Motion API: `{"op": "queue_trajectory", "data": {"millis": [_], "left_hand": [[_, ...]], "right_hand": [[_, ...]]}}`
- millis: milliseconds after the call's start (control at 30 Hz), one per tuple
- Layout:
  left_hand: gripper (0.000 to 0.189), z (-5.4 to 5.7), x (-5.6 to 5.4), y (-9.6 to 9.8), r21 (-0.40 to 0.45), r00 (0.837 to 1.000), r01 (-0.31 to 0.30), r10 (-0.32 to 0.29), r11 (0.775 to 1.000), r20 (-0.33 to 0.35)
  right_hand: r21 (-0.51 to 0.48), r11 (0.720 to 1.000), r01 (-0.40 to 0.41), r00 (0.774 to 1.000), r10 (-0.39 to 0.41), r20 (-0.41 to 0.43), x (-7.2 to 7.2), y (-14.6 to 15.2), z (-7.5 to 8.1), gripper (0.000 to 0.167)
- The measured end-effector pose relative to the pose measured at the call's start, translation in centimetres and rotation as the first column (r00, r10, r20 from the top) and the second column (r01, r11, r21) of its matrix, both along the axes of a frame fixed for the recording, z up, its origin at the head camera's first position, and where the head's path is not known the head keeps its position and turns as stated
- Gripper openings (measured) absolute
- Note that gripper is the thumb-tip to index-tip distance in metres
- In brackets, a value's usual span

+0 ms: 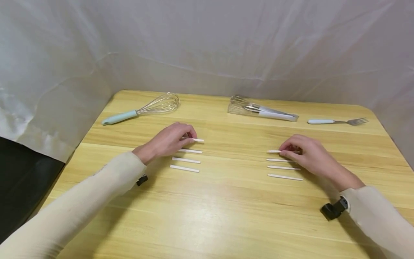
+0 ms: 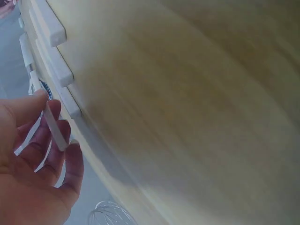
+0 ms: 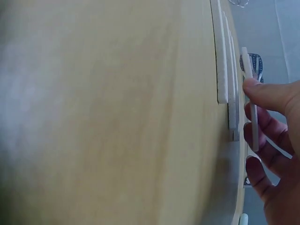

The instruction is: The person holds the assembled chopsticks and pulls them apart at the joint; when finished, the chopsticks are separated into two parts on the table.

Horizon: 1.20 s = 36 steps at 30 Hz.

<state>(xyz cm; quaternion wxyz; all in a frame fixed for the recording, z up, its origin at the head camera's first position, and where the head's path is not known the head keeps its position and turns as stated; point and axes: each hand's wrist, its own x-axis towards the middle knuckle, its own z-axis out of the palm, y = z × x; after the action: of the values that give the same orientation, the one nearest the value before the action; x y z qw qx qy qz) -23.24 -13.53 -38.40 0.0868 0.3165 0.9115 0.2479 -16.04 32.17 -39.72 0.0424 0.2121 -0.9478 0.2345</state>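
My left hand point(image 1: 173, 139) pinches a thin white stick point(image 2: 56, 127) between thumb and fingertips, at the far end of the left row. Three more white sticks point(image 1: 185, 168) lie below it on the table, side by side and roughly parallel. On the other side my right hand point(image 1: 307, 151) holds a similar white stick point(image 3: 254, 122) by thumb and fingers, its left end poking out past the fingertips. Nearer to me, three matching sticks point(image 1: 285, 177) with a narrower left tip lie in a row under and beside that hand.
Along the back edge of the wooden table point(image 1: 207, 216) lie a whisk point(image 1: 158, 105) with a pale green handle, metal tongs point(image 1: 275, 114) with white grips, and a fork point(image 1: 336, 122) with a pale blue handle. A light cloth point(image 1: 207, 43) hangs behind the table.
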Motion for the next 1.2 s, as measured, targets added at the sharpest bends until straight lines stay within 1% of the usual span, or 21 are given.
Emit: {"op": "queue_trajectory", "data": {"millis": [233,400,533,633,767,967,1200], "left_hand": [[0.011,-0.15,-0.13,0.02,-0.024,1.0,0.021,-0.021,0.999,-0.004],[0.01,-0.22,-0.18,-0.04,-0.023,1.0,0.022,-0.021,0.999,0.019],[0.009,-0.33,-0.27,-0.06,-0.02,0.999,0.038,-0.037,0.999,0.032],[0.008,-0.41,-0.27,-0.14,-0.014,0.998,0.044,-0.043,0.999,0.041],[0.008,-0.46,-0.25,-0.27,-0.003,0.997,0.029,-0.029,1.0,0.067],[0.007,-0.41,-0.21,-0.34,0.003,0.994,0.002,-0.003,1.0,0.106],[0.007,-0.57,-0.18,-0.33,0.021,0.992,-0.003,0.0,1.0,0.127]], "right_hand": [[0.007,1.0,-0.009,1.0,0.009,0.019,-0.01,0.0,-0.28,0.008],[0.004,1.0,-0.016,1.0,0.016,0.022,-0.09,0.01,-0.38,0.008],[-0.003,1.0,-0.013,0.999,0.013,0.045,-0.09,-0.05,-0.39,0.008],[-0.015,1.0,-0.026,0.998,0.027,0.061,-0.14,-0.11,-0.43,0.009],[-0.034,0.998,-0.049,0.997,0.051,0.063,-0.26,-0.18,-0.51,0.01],[-0.027,0.999,-0.037,0.997,0.039,0.068,-0.31,-0.35,-0.47,0.009],[-0.031,0.998,-0.049,0.997,0.051,0.063,-0.36,-0.15,-0.64,0.009]]}}
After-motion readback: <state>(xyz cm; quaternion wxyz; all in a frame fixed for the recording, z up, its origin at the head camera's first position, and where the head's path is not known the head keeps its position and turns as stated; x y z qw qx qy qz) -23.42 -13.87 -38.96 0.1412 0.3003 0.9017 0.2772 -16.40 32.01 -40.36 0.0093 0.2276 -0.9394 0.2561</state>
